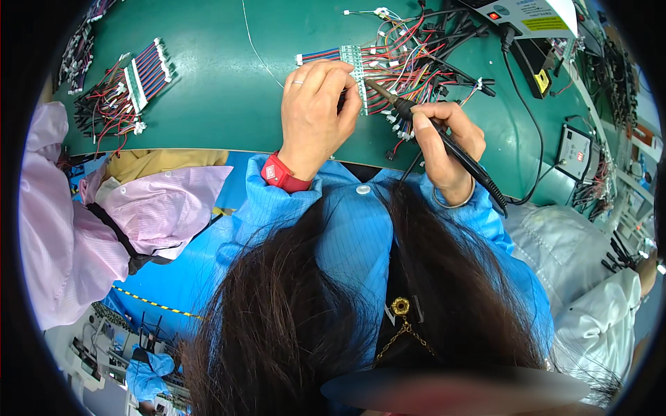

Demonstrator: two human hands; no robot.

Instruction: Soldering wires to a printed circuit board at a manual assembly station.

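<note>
My right hand [449, 149] grips a black soldering iron [461, 152] like a pen. The iron's tip points left, onto or just over a narrow green-and-white circuit board strip [352, 59]. My left hand [316, 111] is closed beside the strip, its fingers curled and partly hiding the board. A thin solder wire [254, 45] runs from the far edge down to my left hand; its end is hidden behind the fingers. Red, blue and black wires [320, 55] with white connectors leave the strip on the left, and a tangle of coloured wires [406, 62] spreads out on the right.
A second wired board strip [134, 84] lies at the left of the green table [208, 83]. A white box with a red switch [531, 17] stands far right, its black cord [531, 118] trailing down. A small control box [577, 154] sits at right. People in pink [159, 201] and white [590, 298] flank me.
</note>
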